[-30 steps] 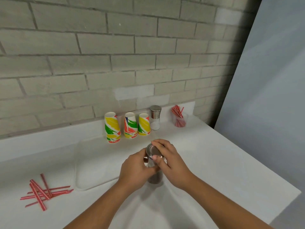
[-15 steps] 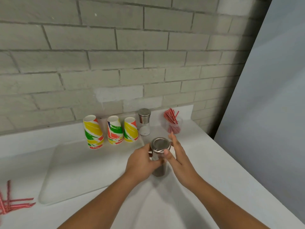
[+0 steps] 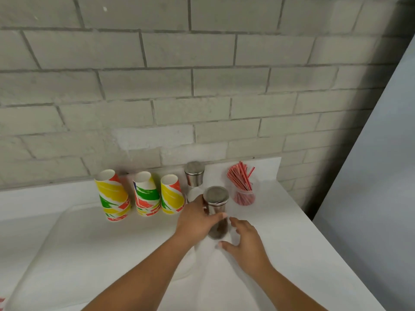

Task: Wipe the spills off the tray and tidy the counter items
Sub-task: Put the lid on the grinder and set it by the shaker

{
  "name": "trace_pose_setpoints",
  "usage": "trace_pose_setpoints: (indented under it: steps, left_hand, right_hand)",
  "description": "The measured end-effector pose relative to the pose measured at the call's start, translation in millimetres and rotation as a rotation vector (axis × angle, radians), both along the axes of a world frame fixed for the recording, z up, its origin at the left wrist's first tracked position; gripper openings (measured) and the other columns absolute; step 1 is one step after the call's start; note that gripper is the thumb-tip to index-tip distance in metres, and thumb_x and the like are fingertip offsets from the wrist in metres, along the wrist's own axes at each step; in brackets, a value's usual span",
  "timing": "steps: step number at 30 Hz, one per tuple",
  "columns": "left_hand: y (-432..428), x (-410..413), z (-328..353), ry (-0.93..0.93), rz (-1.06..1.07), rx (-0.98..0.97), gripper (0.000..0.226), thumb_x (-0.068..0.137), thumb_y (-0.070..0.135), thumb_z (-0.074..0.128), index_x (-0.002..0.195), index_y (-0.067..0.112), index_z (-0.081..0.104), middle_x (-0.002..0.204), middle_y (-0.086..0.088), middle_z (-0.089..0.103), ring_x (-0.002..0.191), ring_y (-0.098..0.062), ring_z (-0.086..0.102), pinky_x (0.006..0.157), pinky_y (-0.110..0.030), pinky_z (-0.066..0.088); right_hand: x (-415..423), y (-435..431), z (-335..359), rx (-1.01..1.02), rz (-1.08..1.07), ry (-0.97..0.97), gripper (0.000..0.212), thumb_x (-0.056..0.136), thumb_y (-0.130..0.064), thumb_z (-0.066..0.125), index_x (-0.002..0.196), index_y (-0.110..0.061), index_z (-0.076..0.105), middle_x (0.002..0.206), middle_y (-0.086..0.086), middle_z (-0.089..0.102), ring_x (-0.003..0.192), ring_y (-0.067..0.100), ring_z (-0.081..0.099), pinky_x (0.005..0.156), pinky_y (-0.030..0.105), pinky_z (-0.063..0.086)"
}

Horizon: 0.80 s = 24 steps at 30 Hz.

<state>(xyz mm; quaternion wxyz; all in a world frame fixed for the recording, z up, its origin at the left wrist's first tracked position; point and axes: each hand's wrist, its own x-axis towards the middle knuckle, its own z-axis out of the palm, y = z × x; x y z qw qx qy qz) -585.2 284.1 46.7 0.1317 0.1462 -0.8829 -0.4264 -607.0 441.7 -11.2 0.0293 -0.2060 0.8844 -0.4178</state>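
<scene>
Pepper shaker (image 3: 216, 212) (glass body, steel cap, dark grounds inside, prob. pepper) sits in front of the salt shaker (image 3: 194, 176), just off the right edge of the tray (image 3: 67, 243), over the white counter (image 3: 292, 232). Cannot tell whether its base is down or a touch lifted. L hand (image 3: 195, 223) grips it at mid-body: thumb across the front of the glass, fingers wrapped behind, below the cap. R hand (image 3: 246, 242) is spread and holds nothing, just beside the base, not touching. Back row along the brick wall: three stacks of paper cups (image 3: 146, 191), upside down and leaning; then salt shaker; then red straws (image 3: 240, 178) in a clear cup (image 3: 243, 196). Handling, my read: shaker is small, rigid, light to moderate wt, mostly the glass. Smooth glass and polished steel = slippery, and breakable if dropped. Best hold is round the glass body as now; avoid lifting by the cap, since I can't see how firmly it's seated and grounds would scatter. Keep upright, as cap is likely perforated. Likely slot: beside salt shaker, gap to the straw cup looks tight, so set down slow w/o knocking either.
</scene>
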Motion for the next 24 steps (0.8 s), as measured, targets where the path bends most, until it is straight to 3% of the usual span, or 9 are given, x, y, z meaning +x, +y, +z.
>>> trace_pose_setpoints:
  steps: [3,6,9,13,15,17,19,22,24]
  left_hand:
    - [-2.5,-18.7,-3.0,0.005,0.009,0.033,0.056,0.056,0.056,0.076,0.101,0.028,0.059,0.089,0.011,0.068,0.080,-0.008,0.063,0.072,-0.030,0.053]
    - [-4.8,-33.5,-8.2,0.033,0.014,0.080,0.049,0.057,0.050,0.078,0.098,0.032,0.058,0.089,0.012,0.068,0.082,-0.006,0.063,0.075,-0.029,0.053]
    - [-2.8,-42.5,-11.8,0.066,0.020,0.124,0.041,0.061,0.042,0.081,0.094,0.036,0.058,0.084,0.017,0.066,0.081,0.006,0.060,0.069,-0.013,0.046]
    - [0.2,-46.7,-17.3,0.114,-0.012,0.218,0.045,0.062,0.026,0.083,0.090,0.049,0.056,0.085,0.025,0.064,0.083,0.020,0.056,0.066,0.001,0.040]
    - [-3.9,-46.0,-26.1,0.107,-0.024,0.241,0.050,0.065,0.026,0.082,0.100,0.049,0.057,0.091,0.030,0.060,0.087,0.019,0.054,0.071,-0.002,0.042]
    - [-4.8,-43.9,-34.6,0.075,-0.031,0.259,0.051,0.069,0.028,0.079,0.114,0.034,0.058,0.096,0.031,0.057,0.092,0.010,0.054,0.082,-0.014,0.045]
    - [-8.3,-42.2,-42.6,0.049,-0.036,0.258,0.045,0.074,0.028,0.075,0.115,0.034,0.059,0.095,0.031,0.058,0.094,0.003,0.056,0.087,-0.022,0.048]
    - [-11.7,-41.1,-45.5,0.025,-0.058,0.246,0.038,0.082,0.025,0.068,0.109,0.050,0.056,0.089,0.042,0.058,0.090,0.020,0.055,0.077,0.000,0.040]
    - [-12.2,-43.2,-45.1,0.016,-0.061,0.274,0.040,0.086,0.022,0.062,0.117,0.046,0.052,0.104,0.034,0.057,0.099,0.015,0.054,0.079,0.002,0.036]
  right_hand:
    - [-20.7,-7.7,-5.4,-0.051,0.000,0.005,0.065,0.065,-0.036,0.081,0.123,-0.021,0.056,0.118,0.000,0.061,0.107,0.019,0.054,0.094,0.037,0.047]
    - [-37.6,-14.0,-10.1,-0.083,-0.014,0.047,0.051,0.067,-0.028,0.080,0.114,-0.021,0.062,0.109,-0.002,0.066,0.096,0.016,0.057,0.083,0.031,0.050]
    - [-51.5,-18.4,-9.8,-0.084,-0.055,0.065,0.036,0.070,-0.028,0.077,0.103,-0.023,0.064,0.092,-0.005,0.063,0.082,0.013,0.057,0.069,0.024,0.048]
    - [-66.2,-22.1,-7.8,-0.140,-0.134,0.033,0.020,0.069,-0.026,0.076,0.076,-0.024,0.057,0.069,-0.007,0.056,0.064,0.013,0.056,0.056,0.022,0.042]
    - [-74.8,-29.0,-9.4,-0.127,-0.151,0.011,0.022,0.072,-0.028,0.072,0.068,-0.025,0.050,0.061,-0.005,0.056,0.059,0.014,0.056,0.052,0.024,0.041]
    - [-80.4,-31.2,-7.4,-0.123,-0.168,0.004,0.026,0.073,-0.028,0.070,0.066,-0.026,0.046,0.059,-0.004,0.056,0.056,0.012,0.054,0.050,0.024,0.040]
    - [-84.4,-36.8,-6.3,-0.132,-0.169,0.010,0.025,0.072,-0.025,0.071,0.069,-0.026,0.046,0.060,-0.005,0.056,0.056,0.009,0.054,0.049,0.022,0.038]
    - [-88.6,-44.7,-7.2,-0.163,-0.153,0.031,0.021,0.072,-0.022,0.072,0.073,-0.028,0.052,0.062,-0.007,0.058,0.058,0.004,0.054,0.050,0.017,0.036]
    - [-91.3,-48.8,-8.4,-0.172,-0.148,0.056,0.019,0.073,-0.019,0.071,0.076,-0.030,0.055,0.064,-0.007,0.060,0.061,0.005,0.056,0.052,0.018,0.039]
